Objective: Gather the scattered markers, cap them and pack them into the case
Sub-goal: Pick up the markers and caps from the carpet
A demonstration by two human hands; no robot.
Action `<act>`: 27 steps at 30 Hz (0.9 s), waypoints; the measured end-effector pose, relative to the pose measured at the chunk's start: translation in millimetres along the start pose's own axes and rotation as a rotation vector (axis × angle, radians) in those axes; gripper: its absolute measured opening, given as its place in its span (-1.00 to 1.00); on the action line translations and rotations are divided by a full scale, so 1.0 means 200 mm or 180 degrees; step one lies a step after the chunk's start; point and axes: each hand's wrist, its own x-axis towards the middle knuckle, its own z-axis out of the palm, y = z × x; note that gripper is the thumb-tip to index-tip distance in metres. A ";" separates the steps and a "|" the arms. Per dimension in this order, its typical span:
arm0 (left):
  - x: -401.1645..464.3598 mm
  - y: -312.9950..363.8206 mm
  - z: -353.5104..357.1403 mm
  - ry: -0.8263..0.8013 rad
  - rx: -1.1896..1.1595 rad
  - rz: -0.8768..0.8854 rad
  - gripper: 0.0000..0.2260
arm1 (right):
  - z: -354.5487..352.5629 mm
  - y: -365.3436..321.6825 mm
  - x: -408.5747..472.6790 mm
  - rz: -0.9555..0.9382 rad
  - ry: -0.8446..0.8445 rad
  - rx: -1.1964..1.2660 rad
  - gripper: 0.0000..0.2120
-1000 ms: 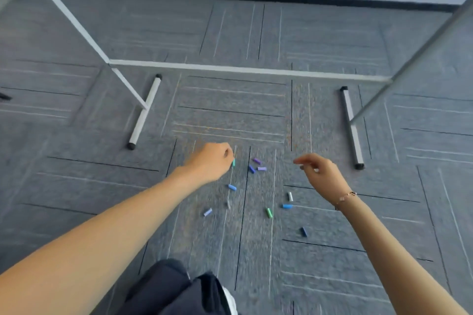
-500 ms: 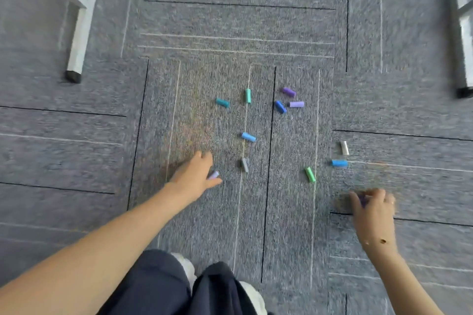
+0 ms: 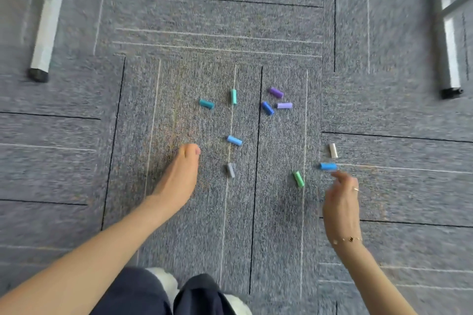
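Several small coloured marker caps lie scattered on the grey carpet: teal, mint, purple, dark blue, lilac, light blue, grey, green, bright blue and white. My left hand is curled just left of the grey cap, apparently around a pale lilac cap hidden in it. My right hand has its fingers curled, apparently round a dark cap, and its fingertip is almost at the bright blue cap. No marker bodies or case are in view.
A white metal frame foot with a black tip lies at the left, and another at the right. My dark trousers and white shoes are at the bottom centre.
My view dropped to the floor. The pale lilac cap by my left hand and the dark cap under my right hand are gone from the carpet. My right hand moved up towards the bright blue cap.
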 end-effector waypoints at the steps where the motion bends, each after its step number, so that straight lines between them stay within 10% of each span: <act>1: 0.03 0.02 0.00 0.0119 -0.0091 -0.0010 -0.77 | 0.03 -0.06 0.02 -0.0056 -0.0016 0.0007 -0.80; 14: -0.02 0.33 0.27 -0.0502 0.1063 0.0197 -0.73 | 0.24 -0.03 0.09 -0.0873 -0.0340 -0.0885 -0.89; 21: 0.12 0.27 0.09 -0.0221 0.0688 0.0424 -0.74 | 0.05 0.00 0.20 0.0046 0.0195 -0.0582 -0.83; 27: 0.24 0.27 0.00 -0.0076 0.1063 0.0644 -0.70 | 0.07 0.08 0.15 -0.0583 -0.0511 -0.0791 -0.63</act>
